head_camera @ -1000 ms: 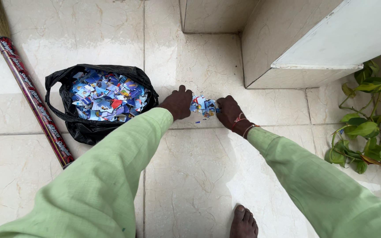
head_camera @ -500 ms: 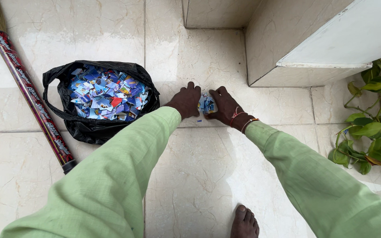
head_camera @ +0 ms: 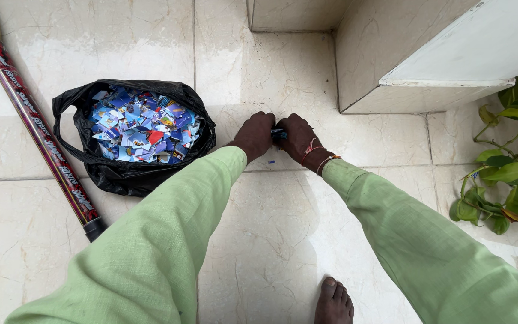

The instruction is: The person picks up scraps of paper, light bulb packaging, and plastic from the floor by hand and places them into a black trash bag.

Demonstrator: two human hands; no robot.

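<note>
- I see both arms in light green sleeves stretched forward and down to the floor.
- Left hand and right hand pressed together, fingers curled inward, clamped on a small heap of paper scraps; only a sliver of blue shows between them.
- Heap sits on the floor tiles, just right of the black bag, near the bag's rim.
- Bag is open, full of blue and white scraps.
- Surface: glossy cream marble tiles, grout lines running under the hands.
- Edges: stone step block up right, broom lying left of the bag, potted plant leaves far right.
- Open tile ahead of the hands and below them; bare foot at the bottom edge.
</note>
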